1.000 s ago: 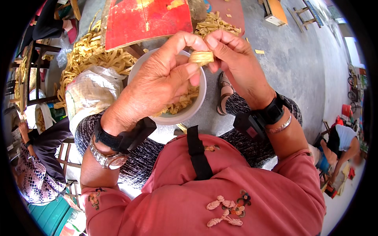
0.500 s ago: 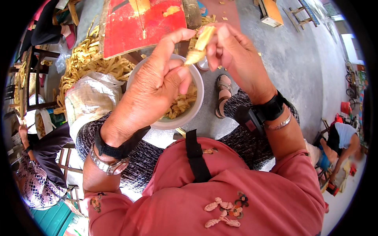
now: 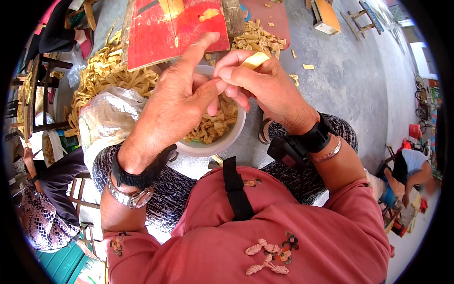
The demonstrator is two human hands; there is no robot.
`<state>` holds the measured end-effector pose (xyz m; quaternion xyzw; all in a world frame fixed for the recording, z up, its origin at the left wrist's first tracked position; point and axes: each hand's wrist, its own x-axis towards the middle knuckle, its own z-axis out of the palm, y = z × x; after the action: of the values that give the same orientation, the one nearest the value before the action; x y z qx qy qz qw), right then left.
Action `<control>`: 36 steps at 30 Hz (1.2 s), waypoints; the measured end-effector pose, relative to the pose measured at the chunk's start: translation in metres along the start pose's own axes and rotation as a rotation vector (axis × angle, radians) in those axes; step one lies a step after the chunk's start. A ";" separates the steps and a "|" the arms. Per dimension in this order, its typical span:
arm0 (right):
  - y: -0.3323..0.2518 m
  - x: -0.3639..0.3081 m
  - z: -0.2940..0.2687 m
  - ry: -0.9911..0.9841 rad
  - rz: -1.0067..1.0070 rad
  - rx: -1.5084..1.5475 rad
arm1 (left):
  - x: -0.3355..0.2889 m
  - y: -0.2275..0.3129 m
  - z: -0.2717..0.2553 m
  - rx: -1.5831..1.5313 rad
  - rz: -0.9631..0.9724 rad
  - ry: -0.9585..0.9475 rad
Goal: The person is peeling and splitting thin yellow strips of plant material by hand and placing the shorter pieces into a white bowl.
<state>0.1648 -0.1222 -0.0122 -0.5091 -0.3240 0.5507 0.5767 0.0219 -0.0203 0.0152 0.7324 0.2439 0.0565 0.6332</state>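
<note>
A flat, folded yellow strip (image 3: 256,60) sticks out above the thumb and fingers of my right hand (image 3: 283,92), which pinch it. My left hand (image 3: 172,97) meets it from the other side, thumb bent in against the right fingertips and index finger stretched out. The strip's lower end is hidden where the fingertips of both hands come together. Below them stands a round white tub (image 3: 241,124) holding many folded yellow pieces (image 3: 211,128); my left hand covers part of it.
A red board (image 3: 156,40) on a bench lies ahead. Long loose strips (image 3: 106,71) heap at the left beside a whitish plastic sack (image 3: 111,113). More folded pieces (image 3: 259,39) lie on the floor beyond the tub. Other people sit at both sides.
My right hand has moved down and left, bringing its fingertips against my left thumb. Only the strip's upper end now shows, tilted to the right. Both hands sit slightly lower.
</note>
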 end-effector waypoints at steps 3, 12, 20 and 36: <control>-0.002 0.000 0.000 -0.010 0.019 0.100 | 0.001 -0.005 -0.002 -0.059 0.067 0.003; -0.004 0.003 0.000 0.044 -0.011 0.306 | -0.003 -0.002 -0.009 -0.235 0.120 0.018; -0.018 0.008 0.000 0.079 -0.015 0.274 | -0.005 -0.001 -0.016 -0.224 0.137 0.075; -0.030 0.073 0.012 0.179 -0.239 0.055 | 0.032 0.023 -0.080 -0.111 0.124 0.268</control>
<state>0.1764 -0.0453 0.0056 -0.4980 -0.3142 0.4393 0.6784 0.0257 0.0636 0.0455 0.6957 0.2771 0.2063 0.6298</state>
